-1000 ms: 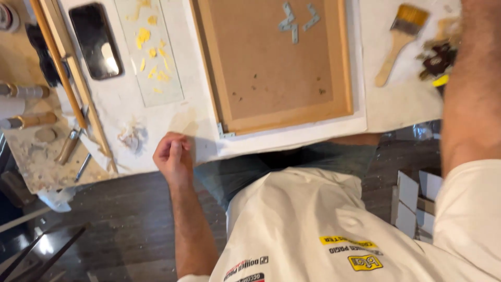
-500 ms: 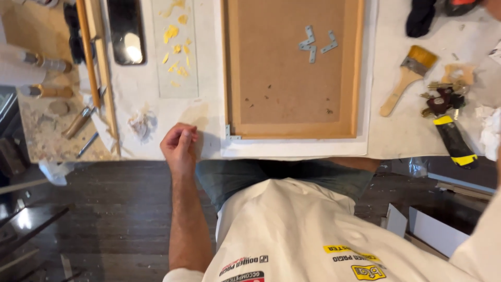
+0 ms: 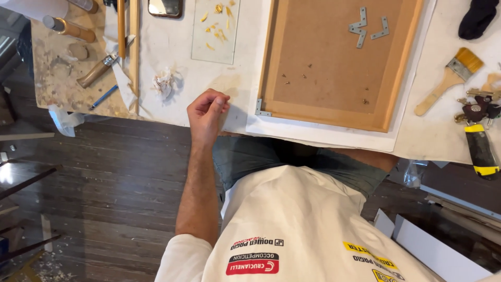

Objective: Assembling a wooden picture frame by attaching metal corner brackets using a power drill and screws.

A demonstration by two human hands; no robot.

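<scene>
White-covered table (image 3: 209, 78), left hand (image 3: 206, 114) curled closed at edge, wooden frame (image 3: 339, 57) lengthwise away, right hand unseen

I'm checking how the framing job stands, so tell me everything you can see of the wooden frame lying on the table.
The wooden frame lies flat, back side up, on a white sheet on the table. Its light wood rails surround a brown backing board that looks like hardboard. A metal corner bracket sits at its near left corner. Three loose flat metal brackets and a few small screws lie on the board. The top edge is out of view. The left hand, curled shut, rests just beside it, not touching.
</scene>
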